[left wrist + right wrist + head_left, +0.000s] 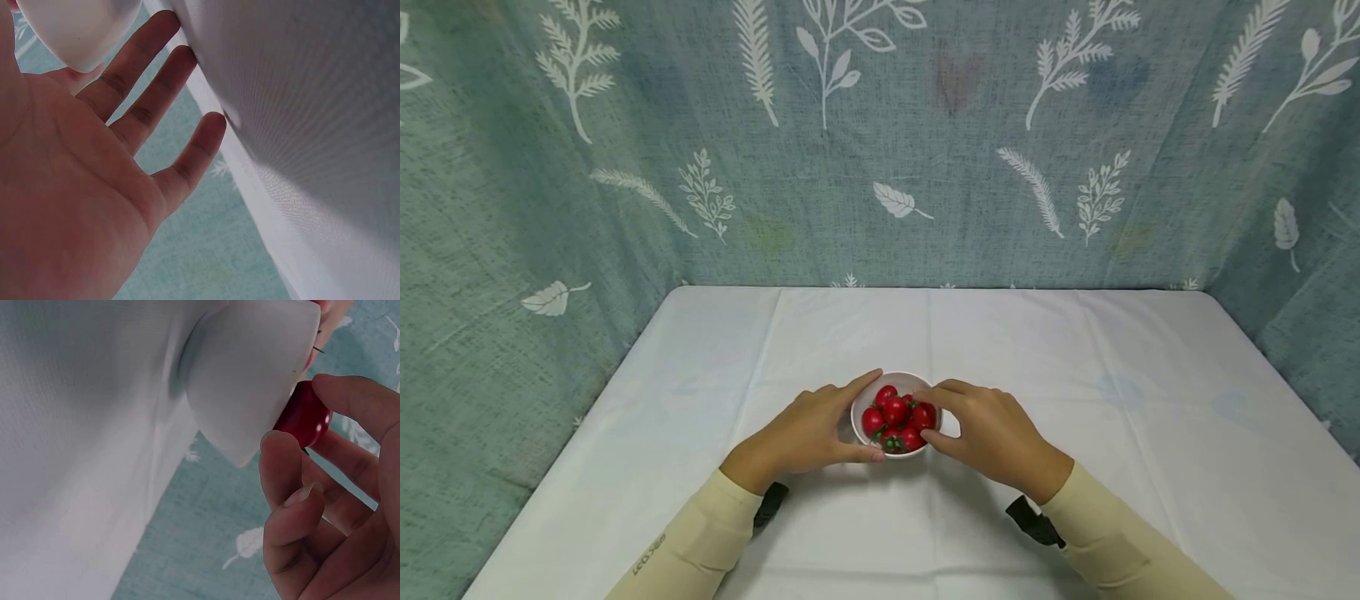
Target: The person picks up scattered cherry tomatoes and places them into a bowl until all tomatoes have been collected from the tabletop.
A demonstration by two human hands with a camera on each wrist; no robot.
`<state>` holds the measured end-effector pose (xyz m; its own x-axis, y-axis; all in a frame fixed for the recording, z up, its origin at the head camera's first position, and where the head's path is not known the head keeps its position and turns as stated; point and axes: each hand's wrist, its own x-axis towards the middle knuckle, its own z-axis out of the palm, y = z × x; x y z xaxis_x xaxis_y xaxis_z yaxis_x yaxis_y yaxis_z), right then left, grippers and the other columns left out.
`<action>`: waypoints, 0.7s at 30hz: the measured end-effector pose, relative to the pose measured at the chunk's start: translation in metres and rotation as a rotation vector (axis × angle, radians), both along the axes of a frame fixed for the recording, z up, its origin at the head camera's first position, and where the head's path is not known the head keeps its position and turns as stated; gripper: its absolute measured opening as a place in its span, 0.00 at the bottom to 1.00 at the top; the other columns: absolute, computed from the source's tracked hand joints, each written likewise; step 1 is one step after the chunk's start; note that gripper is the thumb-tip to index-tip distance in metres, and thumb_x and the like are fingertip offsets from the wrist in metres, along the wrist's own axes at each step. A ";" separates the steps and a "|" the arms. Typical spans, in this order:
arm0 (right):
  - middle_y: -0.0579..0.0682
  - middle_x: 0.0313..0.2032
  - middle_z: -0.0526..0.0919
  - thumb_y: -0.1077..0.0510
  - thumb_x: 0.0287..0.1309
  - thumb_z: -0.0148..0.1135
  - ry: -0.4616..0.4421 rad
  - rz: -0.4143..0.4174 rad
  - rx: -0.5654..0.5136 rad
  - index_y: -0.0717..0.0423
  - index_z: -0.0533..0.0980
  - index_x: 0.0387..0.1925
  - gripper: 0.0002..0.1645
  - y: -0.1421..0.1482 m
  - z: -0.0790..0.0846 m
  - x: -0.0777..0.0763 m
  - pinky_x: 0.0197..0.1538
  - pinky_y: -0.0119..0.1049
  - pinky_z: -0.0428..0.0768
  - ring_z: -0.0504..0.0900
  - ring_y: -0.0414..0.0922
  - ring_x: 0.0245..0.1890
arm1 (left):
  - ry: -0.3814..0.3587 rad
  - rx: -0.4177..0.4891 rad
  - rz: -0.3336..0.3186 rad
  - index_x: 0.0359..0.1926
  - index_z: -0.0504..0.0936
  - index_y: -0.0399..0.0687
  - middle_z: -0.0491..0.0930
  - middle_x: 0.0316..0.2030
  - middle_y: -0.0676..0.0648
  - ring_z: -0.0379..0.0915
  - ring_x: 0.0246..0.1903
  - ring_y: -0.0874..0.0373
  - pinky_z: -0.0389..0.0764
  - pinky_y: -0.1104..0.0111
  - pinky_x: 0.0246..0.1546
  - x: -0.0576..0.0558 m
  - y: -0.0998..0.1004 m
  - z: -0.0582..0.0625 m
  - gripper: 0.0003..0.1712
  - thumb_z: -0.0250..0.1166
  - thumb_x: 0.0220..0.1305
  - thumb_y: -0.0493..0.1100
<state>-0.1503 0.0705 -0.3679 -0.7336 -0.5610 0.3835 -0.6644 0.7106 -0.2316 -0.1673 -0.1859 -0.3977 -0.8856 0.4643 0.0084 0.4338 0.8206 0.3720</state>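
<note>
A small white bowl [910,382] stands on the white cloth, holding several red cherry tomatoes [895,411] with green stems. My left hand [805,429] holds the bowl from the left, index finger along its far rim and thumb at its near rim. In the left wrist view the other fingers [153,84] are spread, tips down at the cloth. From the right, my right hand [992,433] reaches over the rim. In the right wrist view, its thumb and fingertips pinch a cherry tomato [307,415] at the bowl's edge; the other fingers are bent.
The white cloth [1037,358] covers a table, with fold lines running across it. Behind and at both sides hangs a blue-green curtain [820,208] with white leaf prints. Dark straps [1036,523] circle the wrists over beige sleeves [1120,525].
</note>
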 end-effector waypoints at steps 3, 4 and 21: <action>0.40 0.42 0.82 0.47 0.46 0.69 -0.019 -0.002 -0.002 0.42 0.77 0.50 0.25 -0.001 -0.002 -0.002 0.31 0.30 0.77 0.82 0.36 0.33 | -0.004 0.002 -0.002 0.70 0.47 0.74 0.75 0.54 0.57 0.71 0.47 0.62 0.66 0.54 0.55 0.000 -0.001 0.000 0.60 0.62 0.36 0.78; 0.40 0.43 0.82 0.47 0.46 0.69 -0.022 -0.002 -0.002 0.41 0.77 0.50 0.25 -0.001 -0.003 -0.002 0.31 0.30 0.77 0.82 0.36 0.33 | -0.006 0.003 -0.002 0.70 0.47 0.74 0.75 0.54 0.57 0.71 0.47 0.62 0.66 0.54 0.55 0.000 -0.001 0.001 0.60 0.62 0.36 0.78; 0.41 0.43 0.82 0.49 0.50 0.65 -0.089 -0.009 0.013 0.42 0.76 0.51 0.24 0.000 -0.009 -0.003 0.31 0.30 0.76 0.82 0.38 0.33 | -0.008 -0.003 0.002 0.70 0.46 0.75 0.74 0.55 0.59 0.71 0.49 0.63 0.66 0.56 0.56 0.000 0.000 0.001 0.60 0.60 0.36 0.80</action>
